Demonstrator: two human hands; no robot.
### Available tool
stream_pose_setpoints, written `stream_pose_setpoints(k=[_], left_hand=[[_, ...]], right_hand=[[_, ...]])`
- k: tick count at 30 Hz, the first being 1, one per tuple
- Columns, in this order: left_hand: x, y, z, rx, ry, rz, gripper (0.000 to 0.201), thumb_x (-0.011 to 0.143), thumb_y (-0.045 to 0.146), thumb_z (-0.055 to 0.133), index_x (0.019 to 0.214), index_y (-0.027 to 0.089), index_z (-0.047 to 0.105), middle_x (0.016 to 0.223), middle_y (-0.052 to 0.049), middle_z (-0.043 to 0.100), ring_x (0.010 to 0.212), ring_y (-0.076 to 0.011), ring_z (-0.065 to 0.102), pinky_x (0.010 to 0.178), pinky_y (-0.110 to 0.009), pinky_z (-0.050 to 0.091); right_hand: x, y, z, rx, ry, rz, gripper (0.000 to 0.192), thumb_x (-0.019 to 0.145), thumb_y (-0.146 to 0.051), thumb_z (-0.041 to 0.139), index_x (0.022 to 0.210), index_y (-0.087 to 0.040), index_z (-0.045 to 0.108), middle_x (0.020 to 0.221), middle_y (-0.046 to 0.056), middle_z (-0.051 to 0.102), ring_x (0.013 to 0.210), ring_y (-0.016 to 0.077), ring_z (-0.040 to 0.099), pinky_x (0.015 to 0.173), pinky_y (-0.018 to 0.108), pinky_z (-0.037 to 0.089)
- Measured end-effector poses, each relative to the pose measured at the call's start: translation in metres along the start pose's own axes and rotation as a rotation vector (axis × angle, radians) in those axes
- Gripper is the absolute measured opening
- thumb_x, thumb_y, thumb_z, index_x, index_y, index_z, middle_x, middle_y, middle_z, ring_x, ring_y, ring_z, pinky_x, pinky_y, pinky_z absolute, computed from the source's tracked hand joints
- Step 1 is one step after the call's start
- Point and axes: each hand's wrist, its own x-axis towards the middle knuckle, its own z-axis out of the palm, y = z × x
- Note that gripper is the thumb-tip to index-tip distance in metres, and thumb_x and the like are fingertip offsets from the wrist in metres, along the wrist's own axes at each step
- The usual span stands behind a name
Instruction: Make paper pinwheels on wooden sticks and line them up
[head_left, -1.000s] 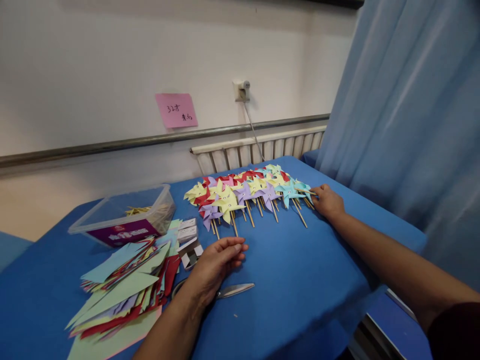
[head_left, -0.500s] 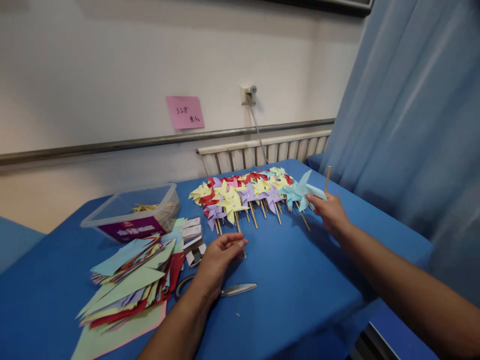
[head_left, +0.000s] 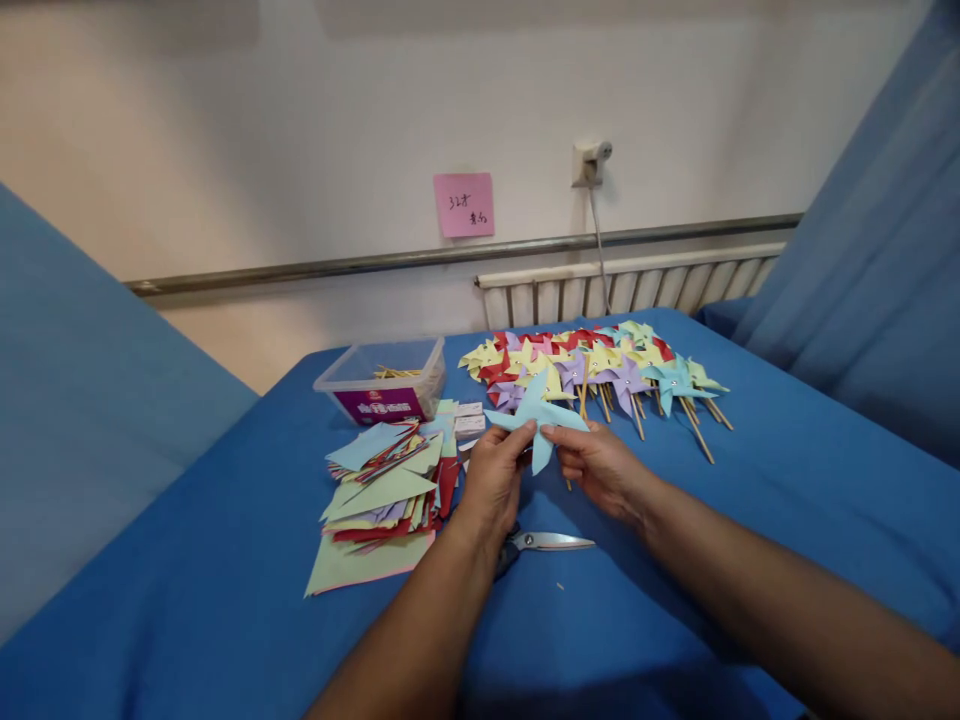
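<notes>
A pale wall runs behind the blue-covered desk. A pink note is stuck above a metal rail, beside a socket with a hanging cord. A white radiator stands below; blue curtains hang at right.

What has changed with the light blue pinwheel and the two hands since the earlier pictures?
The right hand took the light blue pinwheel from the right end of the row of pinwheels and carried it in front of the person. The left hand rose from the table and now grips it too. The scissors and paper pile stayed put.
</notes>
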Motion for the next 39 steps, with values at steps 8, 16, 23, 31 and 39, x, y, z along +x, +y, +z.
stream_pose_setpoints(k=[8, 16, 23, 31, 39], left_hand=[[0.006, 0.003, -0.002, 0.02, 0.099, 0.007, 0.023, 0.054, 0.021, 0.08, 0.067, 0.014, 0.062, 0.06, 0.001, 0.062, 0.057, -0.0104, 0.055, 0.062, -0.023, 0.041], [0.01, -0.005, -0.008, 0.139, 0.055, -0.004, 0.022, 0.059, 0.024, 0.079, 0.074, 0.012, 0.068, 0.06, -0.001, 0.063, 0.054, -0.0111, 0.054, 0.057, -0.024, 0.04], [0.01, -0.013, -0.008, 0.192, 0.027, -0.017, 0.028, 0.056, 0.028, 0.083, 0.074, 0.013, 0.069, 0.063, -0.002, 0.065, 0.054, -0.0117, 0.055, 0.056, -0.024, 0.04], [0.008, -0.011, -0.004, 0.186, 0.025, -0.037, 0.027, 0.058, 0.028, 0.082, 0.074, 0.014, 0.066, 0.063, -0.002, 0.064, 0.054, -0.0119, 0.056, 0.056, -0.025, 0.042], [0.006, -0.011, -0.002, 0.162, 0.029, -0.052, 0.029, 0.057, 0.025, 0.083, 0.076, 0.012, 0.066, 0.063, -0.002, 0.065, 0.054, -0.0117, 0.056, 0.057, -0.025, 0.042]], right_hand=[[0.013, 0.015, -0.004, -0.073, 0.001, 0.0, 0.036, 0.06, -0.038, 0.083, 0.079, -0.018, 0.061, 0.049, -0.011, 0.038, 0.041, 0.0041, 0.021, 0.04, 0.023, 0.013], [0.02, 0.005, -0.02, -0.437, 0.158, -0.396, 0.034, 0.06, -0.043, 0.081, 0.078, -0.017, 0.068, 0.077, 0.002, 0.068, 0.068, 0.0143, 0.057, 0.067, 0.028, 0.044], [0.016, 0.003, -0.023, -0.551, 0.154, -0.42, 0.029, 0.064, -0.045, 0.076, 0.069, -0.018, 0.066, 0.065, 0.0, 0.064, 0.06, 0.0148, 0.055, 0.06, 0.028, 0.043], [0.014, 0.004, -0.025, -0.496, 0.124, -0.356, 0.029, 0.065, -0.044, 0.074, 0.066, -0.019, 0.061, 0.06, -0.002, 0.06, 0.056, 0.0127, 0.052, 0.057, 0.027, 0.042], [0.012, 0.004, -0.024, -0.459, 0.124, -0.315, 0.031, 0.064, -0.045, 0.075, 0.067, -0.018, 0.06, 0.06, -0.002, 0.059, 0.054, 0.0123, 0.05, 0.053, 0.026, 0.041]])
